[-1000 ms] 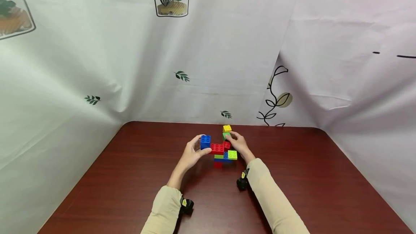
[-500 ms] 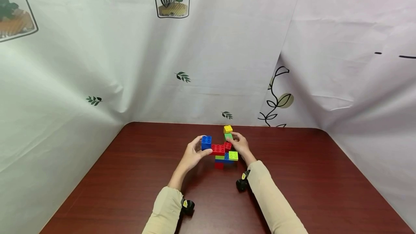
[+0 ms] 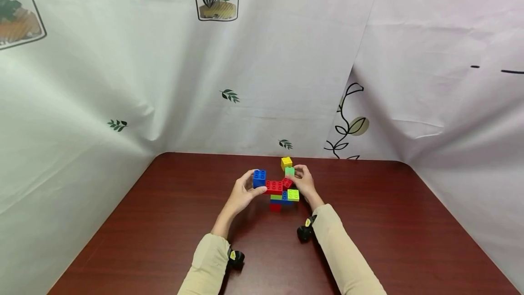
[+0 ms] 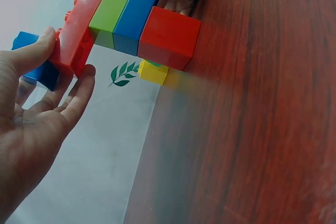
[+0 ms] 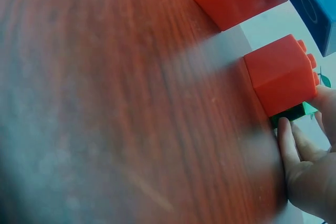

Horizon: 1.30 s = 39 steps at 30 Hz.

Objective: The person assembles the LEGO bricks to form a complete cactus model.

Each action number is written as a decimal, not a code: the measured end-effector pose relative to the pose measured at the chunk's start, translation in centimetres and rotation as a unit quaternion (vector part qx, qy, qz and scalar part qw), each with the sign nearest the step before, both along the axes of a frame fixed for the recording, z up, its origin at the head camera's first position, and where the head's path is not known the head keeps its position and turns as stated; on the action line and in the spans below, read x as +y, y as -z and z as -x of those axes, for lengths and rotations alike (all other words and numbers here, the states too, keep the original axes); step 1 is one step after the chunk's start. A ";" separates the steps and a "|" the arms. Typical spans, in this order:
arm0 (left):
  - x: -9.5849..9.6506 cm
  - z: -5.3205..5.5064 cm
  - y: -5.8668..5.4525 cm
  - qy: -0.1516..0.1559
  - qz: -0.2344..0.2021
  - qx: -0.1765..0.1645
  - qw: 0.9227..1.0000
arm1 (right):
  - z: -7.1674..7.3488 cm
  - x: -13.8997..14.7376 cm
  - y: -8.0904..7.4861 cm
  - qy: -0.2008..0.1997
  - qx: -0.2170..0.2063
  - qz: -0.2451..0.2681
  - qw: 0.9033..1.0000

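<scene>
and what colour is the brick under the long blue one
Red brick; clearest in the left wrist view.

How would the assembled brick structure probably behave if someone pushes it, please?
Without the left hand gripping it, the brick structure might tip: its long red brick overhangs the narrower red bottom brick. Flat faces make rolling unlikely. It looks like hard plastic, so probably stiff.

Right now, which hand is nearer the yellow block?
Right: the right hand pinches the green block beside the yellow block; the left hand holds the long red block, farther off to the left.
</scene>
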State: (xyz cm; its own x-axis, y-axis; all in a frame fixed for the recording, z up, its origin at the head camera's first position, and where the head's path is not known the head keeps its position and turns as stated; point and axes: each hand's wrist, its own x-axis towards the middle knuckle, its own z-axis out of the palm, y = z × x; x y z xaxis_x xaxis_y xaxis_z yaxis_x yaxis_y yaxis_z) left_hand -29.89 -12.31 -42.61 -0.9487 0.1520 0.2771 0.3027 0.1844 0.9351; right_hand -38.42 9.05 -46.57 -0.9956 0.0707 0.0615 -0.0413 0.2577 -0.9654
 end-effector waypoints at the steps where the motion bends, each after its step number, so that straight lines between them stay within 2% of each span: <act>1: 0.0 0.0 0.0 0.000 0.001 0.001 1.000 | 0.0 0.0 0.0 0.001 -0.001 0.006 1.000; 4: 0.0 0.0 0.0 -0.002 0.001 0.000 1.000 | 0.0 0.1 0.2 0.007 0.003 0.019 1.000; 10: -0.1 0.1 0.1 0.000 0.005 0.004 1.000 | -0.1 0.4 0.1 0.027 -0.023 0.072 0.997; 16: -0.1 0.0 0.2 -0.001 0.004 -0.001 1.000 | -0.3 1.1 -0.4 0.031 -0.048 0.145 0.988; 21: 0.0 0.1 0.2 0.003 0.001 -0.008 1.000 | -0.6 1.7 -1.0 0.041 -0.065 0.183 0.980; 30: -0.1 0.1 0.1 0.006 0.004 -0.003 1.000 | -1.3 1.5 -2.1 0.000 -0.055 0.191 0.980; 39: 0.0 0.1 0.1 0.000 0.006 -0.001 1.000 | -2.9 1.7 -3.5 -0.027 -0.038 0.174 0.984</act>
